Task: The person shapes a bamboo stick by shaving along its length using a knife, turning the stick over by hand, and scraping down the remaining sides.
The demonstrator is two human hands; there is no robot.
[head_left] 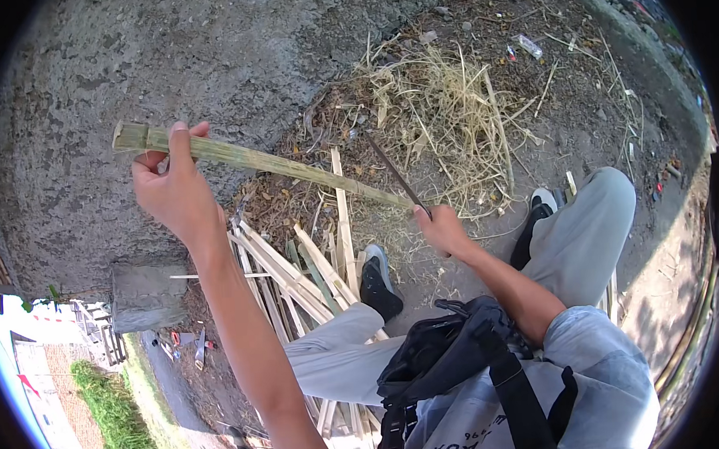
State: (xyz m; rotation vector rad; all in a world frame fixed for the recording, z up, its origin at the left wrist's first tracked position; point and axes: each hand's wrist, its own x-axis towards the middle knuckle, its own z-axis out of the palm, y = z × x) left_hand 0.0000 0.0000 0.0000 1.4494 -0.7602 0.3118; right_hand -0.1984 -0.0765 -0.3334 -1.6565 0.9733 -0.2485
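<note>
A long, pale green bamboo strip [293, 166] slants across the view, its thick end with a node at the upper left. My left hand [177, 188] is closed around it near that end, thumb on top. Lower and to the right, my right hand [444, 230] grips a knife [393, 171] with a narrow dark blade pointing up and left. The thin end of the strip meets the blade's base beside my right fingers. Whether those fingers also touch the strip, I cannot tell.
Bamboo shavings [443, 124] lie heaped on the ground ahead. Split bamboo strips [298, 279] are piled beside my left foot [378, 284]. A rough concrete surface [168, 64] spans the upper left. A black bag [453, 349] sits at my waist. A clear plastic bottle [531, 47] lies far right.
</note>
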